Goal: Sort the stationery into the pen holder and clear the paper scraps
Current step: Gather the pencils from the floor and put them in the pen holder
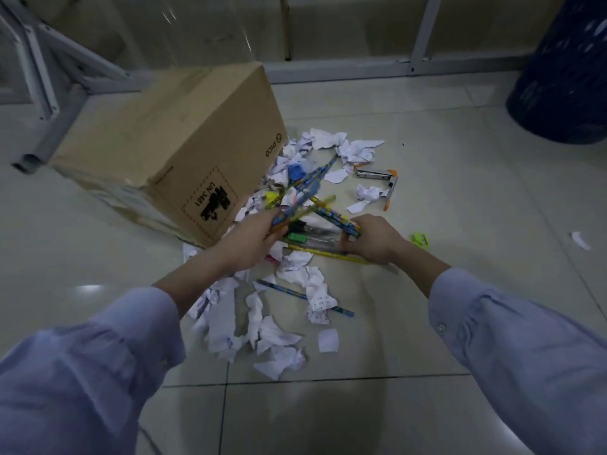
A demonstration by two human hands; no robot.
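While both hands' fingers clench patterned pencils [315,182], the cardboard box [170,139] reads "PICO" and "UN 3481".

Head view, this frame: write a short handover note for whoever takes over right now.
Left hand: closed on a fan of pencils.
Right hand: gripping more pencils low over the pile.
On the floor: one pencil, stapler, green sharpener, paper scraps everywhere, beside a cardboard box.
Done: some pencils gathered.
Left: find the pen holder, not in view; load the stationery; clear the scraps.
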